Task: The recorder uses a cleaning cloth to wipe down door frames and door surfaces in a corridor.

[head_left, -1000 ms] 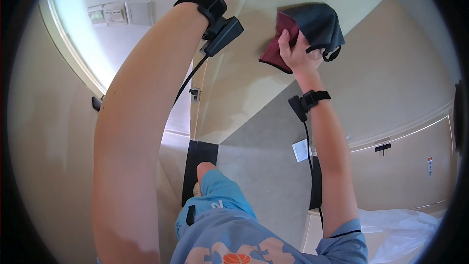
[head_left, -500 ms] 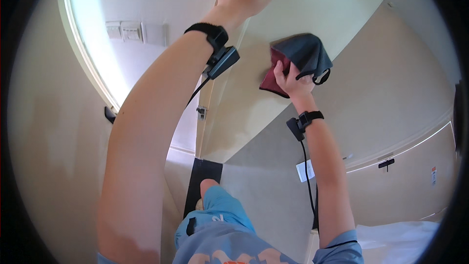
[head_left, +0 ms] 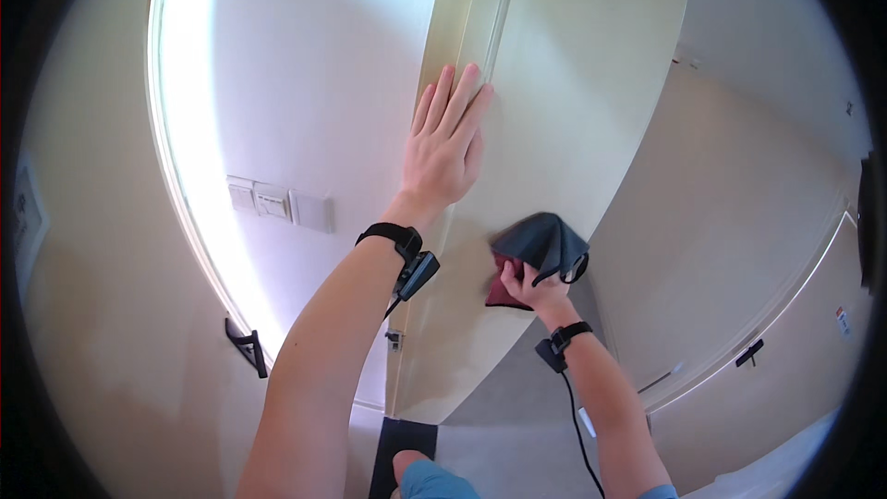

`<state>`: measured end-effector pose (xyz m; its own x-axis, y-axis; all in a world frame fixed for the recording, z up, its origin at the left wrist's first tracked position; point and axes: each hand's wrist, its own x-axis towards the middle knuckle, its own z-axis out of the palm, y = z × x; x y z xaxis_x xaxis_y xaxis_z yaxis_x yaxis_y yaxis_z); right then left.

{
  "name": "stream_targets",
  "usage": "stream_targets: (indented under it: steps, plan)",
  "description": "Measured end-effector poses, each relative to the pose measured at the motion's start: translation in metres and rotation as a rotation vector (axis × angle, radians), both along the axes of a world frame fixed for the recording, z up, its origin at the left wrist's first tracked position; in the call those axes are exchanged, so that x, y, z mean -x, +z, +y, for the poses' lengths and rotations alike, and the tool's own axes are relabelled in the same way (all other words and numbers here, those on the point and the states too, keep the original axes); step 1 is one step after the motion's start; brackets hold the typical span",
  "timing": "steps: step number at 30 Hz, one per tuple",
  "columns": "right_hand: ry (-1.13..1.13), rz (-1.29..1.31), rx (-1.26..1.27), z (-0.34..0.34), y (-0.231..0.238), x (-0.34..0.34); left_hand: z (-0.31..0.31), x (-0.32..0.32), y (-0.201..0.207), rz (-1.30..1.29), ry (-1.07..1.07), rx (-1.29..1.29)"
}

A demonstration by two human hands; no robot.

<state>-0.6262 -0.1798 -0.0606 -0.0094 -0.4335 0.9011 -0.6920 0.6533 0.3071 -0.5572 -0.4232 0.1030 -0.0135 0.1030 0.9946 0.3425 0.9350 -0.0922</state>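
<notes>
The left hand (head_left: 442, 148), its fingertips cut off half a second earlier, had come wholly into view, while the right hand (head_left: 538, 288) and its two-sided fabric cloth (head_left: 540, 242), charcoal grey and maroon with a black border, had dropped lower in the view.

From where I stood, the left hand was spread flat, fingers straight and slightly parted, with nothing visible in its grasp; it lay along the upright edge of a smooth cream-coloured door (head_left: 573, 83). The right hand had the cloth gripped, thumb against the maroon side, the other fingers mostly hidden beneath the grey fold. The cloth was up against the door's face, below and to the right of the left hand, a small black loop (head_left: 578, 268) hanging at its corner.

A black strap with a box-shaped device circled each wrist, and a thin black cable (head_left: 575, 420) trailed from the right one. Below the left wrist, a small metal latch (head_left: 394, 340) was set in the door's edge. Farther left, white square switch plates (head_left: 271, 200) sat on the pale wall, and a black angular handle (head_left: 246, 348) stood beside the bright gap.
</notes>
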Motion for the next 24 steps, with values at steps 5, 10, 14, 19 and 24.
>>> stream_targets:
  steps: [5,10,14,19,24]
  plan:
    - [0.004,-0.121,-0.048,0.011,-0.003,0.002,0.000,0.002,0.003,0.024,-0.056,-0.022]
    - [0.069,-0.186,0.026,0.022,0.039,-0.005,0.001,0.007,-0.005,0.144,-0.226,-0.069]
    - [-0.358,-0.052,0.119,-0.022,0.177,0.009,-0.011,0.018,-0.019,0.184,-0.230,-0.079]
    - [-0.011,0.072,0.258,-0.090,0.316,-0.015,-0.003,0.013,-0.010,0.183,-0.223,-0.055]
    - [-0.038,-0.198,0.091,-0.125,0.249,-0.020,-0.004,0.010,-0.012,0.162,-0.227,-0.085]
